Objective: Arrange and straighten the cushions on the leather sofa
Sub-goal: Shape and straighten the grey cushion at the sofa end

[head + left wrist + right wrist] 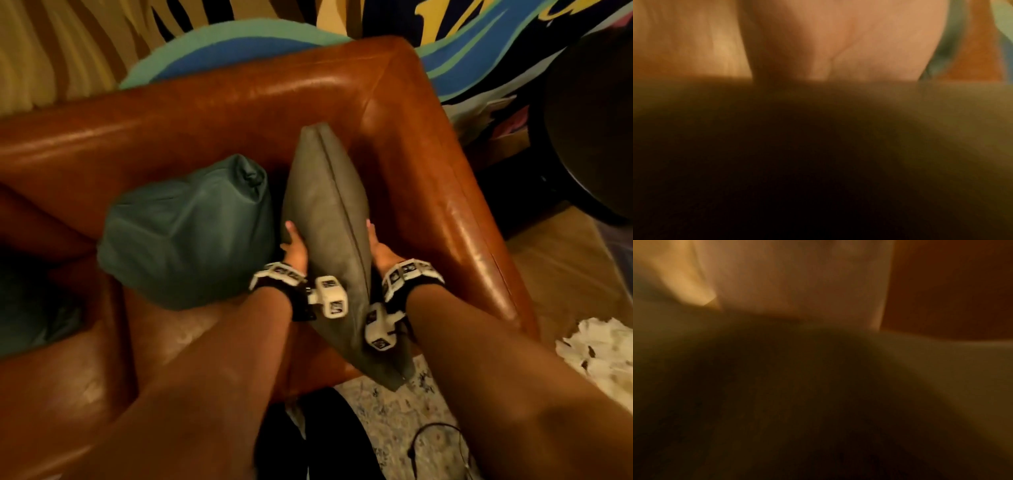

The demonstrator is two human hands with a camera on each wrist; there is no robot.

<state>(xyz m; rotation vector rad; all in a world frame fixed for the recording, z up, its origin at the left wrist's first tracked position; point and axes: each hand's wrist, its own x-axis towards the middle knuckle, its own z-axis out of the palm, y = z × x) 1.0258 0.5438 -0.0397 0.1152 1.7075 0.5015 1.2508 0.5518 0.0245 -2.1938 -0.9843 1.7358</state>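
A grey-green cushion stands on its edge on the seat of the brown leather sofa, close to the right armrest. My left hand lies flat against its left face and my right hand against its right face, so it is squeezed between both palms. A rumpled teal cushion leans on the backrest just left of it. Both wrist views are blurred: the left hand and the right hand each lie on the cushion's dark cloth.
The sofa's right armrest runs close beside my right hand. Another teal cushion shows at the left edge. A dark round table stands to the right, with a white fluffy rug and a black cable on the floor.
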